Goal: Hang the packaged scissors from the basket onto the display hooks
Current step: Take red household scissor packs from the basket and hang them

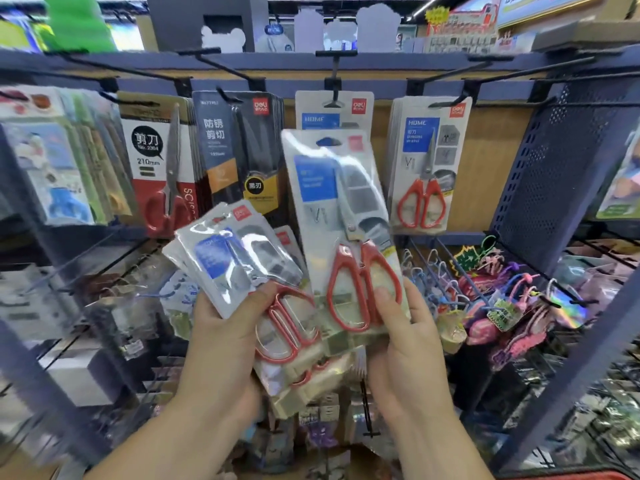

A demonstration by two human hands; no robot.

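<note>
At the far left, blurred packs hang from the upper rail, too smeared to read. Next come a red-and-white scissors pack marked 210mm and a dark pack with black blades, both hanging from the same rail.

Below them your left hand grips a fanned stack of packaged scissors. The thumb is curled over the front pack near its red handles and the fingers are hidden behind. The stack leans to the left.

Just right of it, your right hand pinches a single scissors pack by its lower end, thumb pressed on the red handles, the other fingers behind the card. This pack stands nearly upright, tipped a little left. Its hang hole sits just below the centre hook and is not on it. The pack covers most of a matching blue-labelled pack that hangs on that hook.

Further right, a row of the same packs hangs from its own hook, orange-red handles at the bottom. Beneath that, colourful keychains crowd the lower hooks. A blue perforated panel closes the rack's right side.
</note>
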